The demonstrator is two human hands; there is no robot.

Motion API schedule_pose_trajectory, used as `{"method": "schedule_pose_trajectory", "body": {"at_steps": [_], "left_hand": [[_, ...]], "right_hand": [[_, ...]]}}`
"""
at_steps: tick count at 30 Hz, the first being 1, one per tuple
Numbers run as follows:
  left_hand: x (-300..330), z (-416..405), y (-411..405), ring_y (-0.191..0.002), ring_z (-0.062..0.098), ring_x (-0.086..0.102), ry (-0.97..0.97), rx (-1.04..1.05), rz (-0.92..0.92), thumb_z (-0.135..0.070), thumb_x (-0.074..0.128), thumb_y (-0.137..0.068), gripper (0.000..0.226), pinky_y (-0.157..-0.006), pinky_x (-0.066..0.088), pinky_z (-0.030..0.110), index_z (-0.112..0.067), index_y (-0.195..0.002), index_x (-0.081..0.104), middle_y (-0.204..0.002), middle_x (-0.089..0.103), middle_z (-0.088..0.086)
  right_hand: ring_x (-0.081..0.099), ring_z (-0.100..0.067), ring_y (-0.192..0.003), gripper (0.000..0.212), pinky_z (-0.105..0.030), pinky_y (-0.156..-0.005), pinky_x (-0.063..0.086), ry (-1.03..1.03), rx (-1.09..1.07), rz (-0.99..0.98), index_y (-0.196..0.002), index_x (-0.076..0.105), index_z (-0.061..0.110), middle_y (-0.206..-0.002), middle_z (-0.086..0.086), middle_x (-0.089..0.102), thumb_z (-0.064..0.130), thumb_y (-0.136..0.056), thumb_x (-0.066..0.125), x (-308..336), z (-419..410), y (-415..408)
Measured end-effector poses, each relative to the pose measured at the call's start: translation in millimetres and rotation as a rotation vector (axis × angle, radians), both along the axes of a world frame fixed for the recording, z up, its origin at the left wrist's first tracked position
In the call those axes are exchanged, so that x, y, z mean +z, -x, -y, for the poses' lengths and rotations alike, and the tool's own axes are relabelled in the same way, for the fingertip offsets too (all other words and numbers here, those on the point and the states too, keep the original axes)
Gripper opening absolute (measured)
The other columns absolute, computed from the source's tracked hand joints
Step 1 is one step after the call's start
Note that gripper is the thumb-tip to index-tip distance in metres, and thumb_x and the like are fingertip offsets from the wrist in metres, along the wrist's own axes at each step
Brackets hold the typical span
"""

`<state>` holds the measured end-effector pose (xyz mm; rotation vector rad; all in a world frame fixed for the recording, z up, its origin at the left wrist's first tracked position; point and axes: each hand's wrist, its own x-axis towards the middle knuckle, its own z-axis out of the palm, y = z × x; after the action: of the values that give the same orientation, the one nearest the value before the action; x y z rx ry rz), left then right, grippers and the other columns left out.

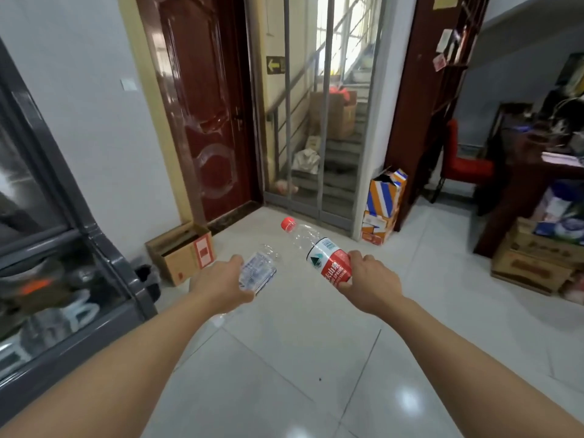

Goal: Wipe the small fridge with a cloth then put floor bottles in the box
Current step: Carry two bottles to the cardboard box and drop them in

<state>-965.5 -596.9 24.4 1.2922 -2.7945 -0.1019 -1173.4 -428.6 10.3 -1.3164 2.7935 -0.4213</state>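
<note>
From the head camera, the left hand [229, 284] gripped a clear bottle [259, 271] and the right hand [368, 284] gripped a red-labelled bottle [330, 259], both held out above the tiled floor [284, 358]. The red-labelled bottle's long axis ran up and leftward, its red cap [288, 224] pointing away from the person. The open cardboard box [183, 251] sat on the floor ahead and to the left, beside the grey fridge [104, 248], so the left hand was the nearer one, and its bottle would likely go in first.

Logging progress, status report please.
Left hand grips clear blue-labelled plastic bottle. Right hand grips red-capped bottle. Open cardboard box ahead-left, floor between bare.
</note>
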Motion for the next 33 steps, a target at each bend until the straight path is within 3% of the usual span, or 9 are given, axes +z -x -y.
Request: {"method": "schedule_pose_trajectory", "body": {"at_steps": [5, 12, 26, 33], "left_hand": [[-1.2, 49.2, 91.7, -0.101, 0.019, 0.057, -0.015, 0.092, -0.02, -0.051, 0.065, -0.075, 0.067, -0.077, 0.049, 0.033, -0.026, -0.131, 0.038, -0.117, 0.06, -0.002], [-3.0, 122.8, 182.8, -0.095, 0.021, 0.058, -0.015, 0.154, 0.018, -0.051, 0.065, -0.074, 0.06, -0.078, 0.049, 0.035, -0.026, -0.123, 0.04, -0.109, 0.061, -0.001], [-17.7, 387.6, 342.3, -0.102, 0.025, 0.059, -0.072, 0.286, 0.007, -0.054, 0.063, -0.07, 0.058, -0.071, 0.042, 0.032, -0.027, -0.117, 0.043, -0.112, 0.061, 0.001], [-16.5, 507.9, 427.3, -0.1, 0.026, 0.061, -0.055, 0.334, 0.013, -0.051, 0.063, -0.072, 0.055, -0.074, 0.043, 0.033, -0.024, -0.116, 0.043, -0.108, 0.063, 0.001]], "right_hand": [[0.056, -0.019, -0.104, 0.066, -0.033, -0.081, 0.052, -0.011, 0.085, -0.013, -0.134, 0.034, 0.024, -0.121, -0.003, 0.055, 0.051, -0.081, 0.064, 8.6, 72.1, 106.8], [0.057, -0.021, -0.103, 0.065, -0.038, -0.084, 0.053, -0.038, 0.214, -0.022, -0.133, 0.036, 0.022, -0.119, -0.004, 0.056, 0.052, -0.081, 0.063, 3.0, 179.9, 204.3], [0.059, -0.018, -0.103, 0.069, -0.033, -0.077, 0.054, -0.035, 0.287, -0.002, -0.136, 0.033, 0.026, -0.122, 0.0, 0.056, 0.056, -0.081, 0.062, -6.0, 448.8, 374.6], [0.058, -0.021, -0.105, 0.068, -0.039, -0.081, 0.055, -0.054, 0.337, -0.009, -0.135, 0.033, 0.026, -0.124, -0.002, 0.055, 0.057, -0.081, 0.06, -13.0, 584.8, 465.4]]}}
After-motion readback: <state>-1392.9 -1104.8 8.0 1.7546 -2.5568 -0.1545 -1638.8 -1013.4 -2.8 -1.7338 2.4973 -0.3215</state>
